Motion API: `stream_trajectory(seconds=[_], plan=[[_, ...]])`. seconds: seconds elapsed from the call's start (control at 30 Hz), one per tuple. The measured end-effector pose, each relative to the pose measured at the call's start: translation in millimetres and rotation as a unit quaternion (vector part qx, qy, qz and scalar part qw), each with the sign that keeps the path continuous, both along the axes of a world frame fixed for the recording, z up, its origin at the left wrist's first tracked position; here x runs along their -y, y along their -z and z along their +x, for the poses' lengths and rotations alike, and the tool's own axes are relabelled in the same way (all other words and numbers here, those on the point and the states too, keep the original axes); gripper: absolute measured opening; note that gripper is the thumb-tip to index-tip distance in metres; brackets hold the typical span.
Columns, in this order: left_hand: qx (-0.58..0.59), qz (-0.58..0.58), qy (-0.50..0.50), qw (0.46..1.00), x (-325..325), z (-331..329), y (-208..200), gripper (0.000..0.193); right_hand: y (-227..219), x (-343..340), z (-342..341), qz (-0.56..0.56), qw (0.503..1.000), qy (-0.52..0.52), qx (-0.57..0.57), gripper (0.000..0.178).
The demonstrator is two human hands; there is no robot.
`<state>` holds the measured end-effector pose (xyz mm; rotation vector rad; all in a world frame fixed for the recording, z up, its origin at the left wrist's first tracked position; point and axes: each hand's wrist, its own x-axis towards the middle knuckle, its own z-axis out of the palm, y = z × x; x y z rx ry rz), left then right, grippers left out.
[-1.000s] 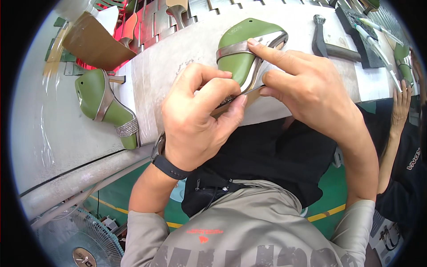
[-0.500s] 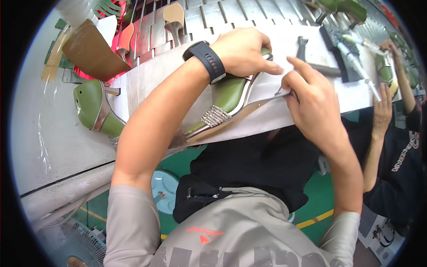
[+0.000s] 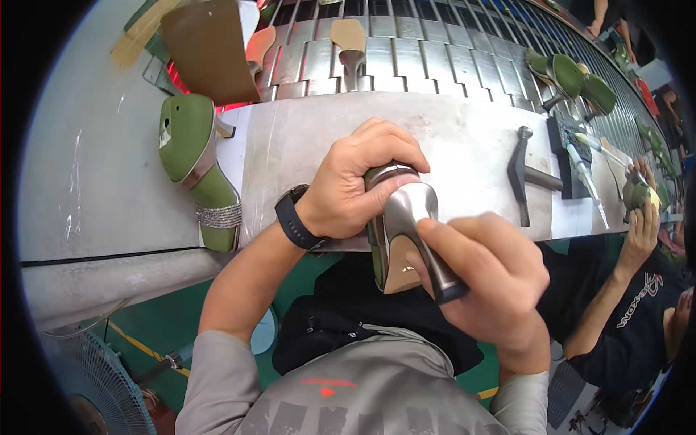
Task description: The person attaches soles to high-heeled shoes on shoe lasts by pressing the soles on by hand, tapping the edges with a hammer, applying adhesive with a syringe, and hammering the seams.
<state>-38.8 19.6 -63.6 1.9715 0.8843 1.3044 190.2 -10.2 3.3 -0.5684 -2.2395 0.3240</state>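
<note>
Between my hands, over the near edge of the bench, is a green high-heeled shoe [image 3: 376,246], mostly hidden by my fingers and the parts on it. My left hand [image 3: 366,181] is closed around its back end, with the thumb pressed on the rim. Against the shoe lies a metallic heel [image 3: 412,206] with a tan sole [image 3: 402,270], its dark tip pointing toward me. My right hand [image 3: 496,272] is closed around this heel, slightly blurred. I cannot tell whether heel and shoe are fastened together.
Another green shoe with a glittering strap [image 3: 199,152] lies at left. A hammer [image 3: 519,174] rests at right, near a black block [image 3: 567,156] and white applicator tubes [image 3: 586,181]. Beyond runs a slatted metal conveyor [image 3: 406,61] with heel pieces [image 3: 351,40]. A co-worker's hands [image 3: 639,235] are at far right.
The shoe has turned from lying lengthwise to standing with its sole side toward me. My right hand has gone from pinching at the sole edge to gripping the heel. The view has shifted.
</note>
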Motion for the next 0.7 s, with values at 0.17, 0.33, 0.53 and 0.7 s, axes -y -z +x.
stream_trajectory(seconds=[0.17, 0.33, 0.53, 0.7], plan=[[0.100, -0.026, -0.014, 0.995, 8.4, 0.0, 9.2, 0.079, 18.2, 9.2, -14.1, 0.073, 0.997, 0.006, -0.019, 0.037], [0.155, -0.001, -0.040, 0.987, 7.6, 3.7, 16.6, 0.077, 27.7, 1.8, -26.5, 0.074, 0.997, 0.002, -0.021, 0.038], [0.083, -0.018, -0.043, 0.996, 8.7, -1.2, 12.7, 0.093, 31.8, -2.4, -29.1, 0.064, 0.998, -0.001, -0.019, 0.041], [0.104, -0.012, -0.036, 0.994, 7.7, -2.0, 16.7, 0.087, 37.4, -5.5, -30.5, 0.068, 0.997, -0.012, -0.043, 0.042]])
